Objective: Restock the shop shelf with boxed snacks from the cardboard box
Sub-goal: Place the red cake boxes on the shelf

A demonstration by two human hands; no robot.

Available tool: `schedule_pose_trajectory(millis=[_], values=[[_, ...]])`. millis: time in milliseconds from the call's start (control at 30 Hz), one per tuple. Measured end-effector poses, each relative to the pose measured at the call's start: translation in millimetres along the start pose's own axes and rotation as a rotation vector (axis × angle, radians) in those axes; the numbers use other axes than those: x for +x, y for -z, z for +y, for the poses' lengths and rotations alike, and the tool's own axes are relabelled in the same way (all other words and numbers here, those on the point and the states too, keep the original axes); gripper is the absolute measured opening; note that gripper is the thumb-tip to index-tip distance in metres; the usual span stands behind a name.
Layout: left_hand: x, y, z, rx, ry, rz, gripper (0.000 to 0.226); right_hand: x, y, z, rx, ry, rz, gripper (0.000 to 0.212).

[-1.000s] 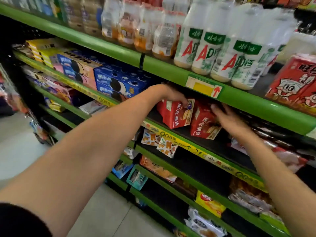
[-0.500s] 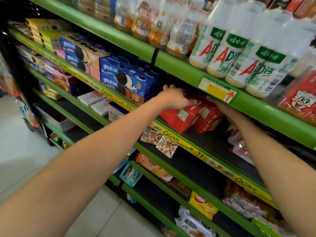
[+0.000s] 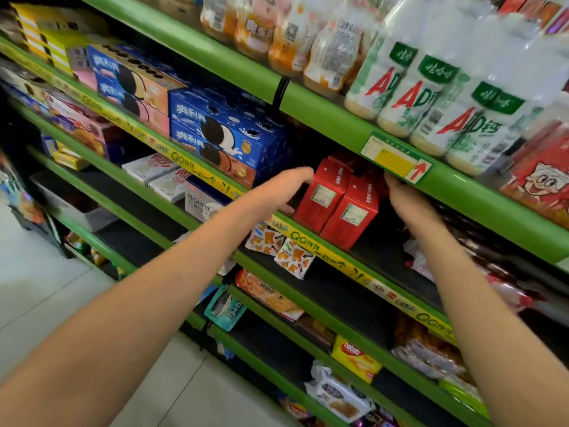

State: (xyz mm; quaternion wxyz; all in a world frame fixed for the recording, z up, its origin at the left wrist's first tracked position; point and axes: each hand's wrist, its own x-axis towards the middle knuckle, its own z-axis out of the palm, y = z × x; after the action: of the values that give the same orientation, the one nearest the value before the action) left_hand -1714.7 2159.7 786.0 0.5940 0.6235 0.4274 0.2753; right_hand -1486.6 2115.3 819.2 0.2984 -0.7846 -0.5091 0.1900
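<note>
2 red boxes (image 3: pixel 337 203) upright on shelf (image 3: pixel 381 254); left hand (image 3: pixel 277 192), right hand (image 3: pixel 409 204) flank them.

bright even overhead light; glare on the wrapped bottles (image 3: pixel 415 97); shelf (image 3: pixel 332 112) recesses fall into deep shadow; edges blurred and bowed by the wide lens.

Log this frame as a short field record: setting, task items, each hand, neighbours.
setting: green shop shelf
task items: two red snack boxes upright, side by side, on the second shelf
left hand: open, at the left box's side
right hand: fingers behind the right box, under the shelf edge; grip unclear
neighbours: blue cookie boxes left, milk bottles above
</note>
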Motion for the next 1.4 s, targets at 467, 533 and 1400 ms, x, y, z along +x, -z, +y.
schedule_pose_trajectory(millis=[467,533,1400], values=[[75.4,-59.8,8.5,-0.614,0.039,-0.002,0.043,0.9,-47.1,12.3,1.156,-0.265,0.14,0.027],[75.5,-71.8,5.4,-0.477,-0.018,0.107,0.051,11.3,-37.9,21.5,1.175,-0.245,0.1,0.022],[120.4,-13.4,22.7,-0.323,-0.148,-0.003,0.034,-56.2,-44.4,40.9,0.323,0.126,0.263,0.117]])
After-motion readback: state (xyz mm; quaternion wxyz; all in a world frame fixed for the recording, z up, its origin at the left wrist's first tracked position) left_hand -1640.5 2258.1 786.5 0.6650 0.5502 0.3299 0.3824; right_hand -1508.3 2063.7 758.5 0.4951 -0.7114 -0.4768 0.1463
